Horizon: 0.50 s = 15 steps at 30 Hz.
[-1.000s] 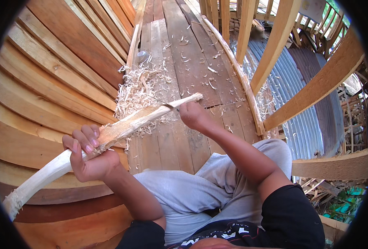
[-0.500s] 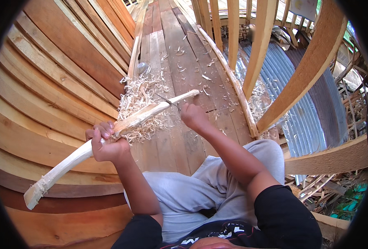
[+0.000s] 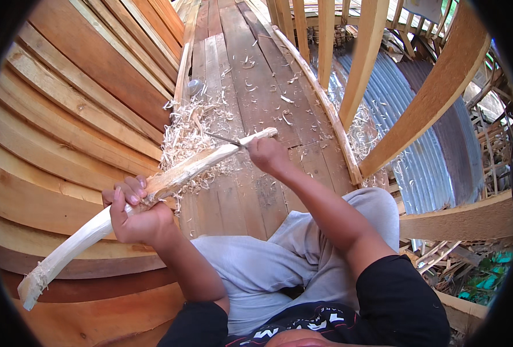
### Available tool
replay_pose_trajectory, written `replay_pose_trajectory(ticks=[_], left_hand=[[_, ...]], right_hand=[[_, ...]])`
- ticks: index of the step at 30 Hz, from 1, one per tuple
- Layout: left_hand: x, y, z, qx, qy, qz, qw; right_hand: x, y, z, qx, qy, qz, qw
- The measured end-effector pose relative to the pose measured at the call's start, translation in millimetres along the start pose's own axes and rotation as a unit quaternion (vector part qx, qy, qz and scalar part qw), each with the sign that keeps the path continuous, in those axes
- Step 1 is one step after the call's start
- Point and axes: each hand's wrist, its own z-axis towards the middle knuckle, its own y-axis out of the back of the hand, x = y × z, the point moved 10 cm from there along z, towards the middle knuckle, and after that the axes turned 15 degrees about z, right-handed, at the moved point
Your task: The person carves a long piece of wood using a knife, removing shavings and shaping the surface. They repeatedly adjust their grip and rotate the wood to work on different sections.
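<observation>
The wooden stick [image 3: 152,194], long, pale and partly stripped of bark, runs slantwise from the lower left up to the middle of the view, above the plank floor [image 3: 256,75]. The left hand [image 3: 133,211] is wrapped firmly round it near the middle, fingers curled over the top. The right hand [image 3: 268,155] is closed on the handle of a thin dark blade [image 3: 224,139], which looks like a knife, though it is too slim to be sure; its edge lies against the stick's upper end. A heap of pale wood shavings [image 3: 192,136] lies on the floor just under the stick. Curved hull planks [image 3: 65,115] rise on the left. Bent wooden ribs [image 3: 372,63] stand on the right, with corrugated metal sheeting [image 3: 436,156] behind them. The person sits in grey trousers [image 3: 268,272].
</observation>
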Motion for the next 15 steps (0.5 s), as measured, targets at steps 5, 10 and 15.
replay_pose_trajectory(ticks=[5,10,15], left_hand=[[-2.5,12.9,10.1,0.01,-0.006,-0.011,1.0],[-2.2,-1.5,7.0,0.044,-0.006,-0.012,0.999],[-12.5,0.4,10.3,0.056,-0.019,-0.019,0.998]], right_hand=[[78.0,-22.4,-46.0,0.115,-0.029,-0.016,0.993],[-18.1,4.3,3.6,0.008,-0.083,-0.012,0.996],[33.8,-29.5,-12.7,0.088,-0.061,-0.011,0.994]])
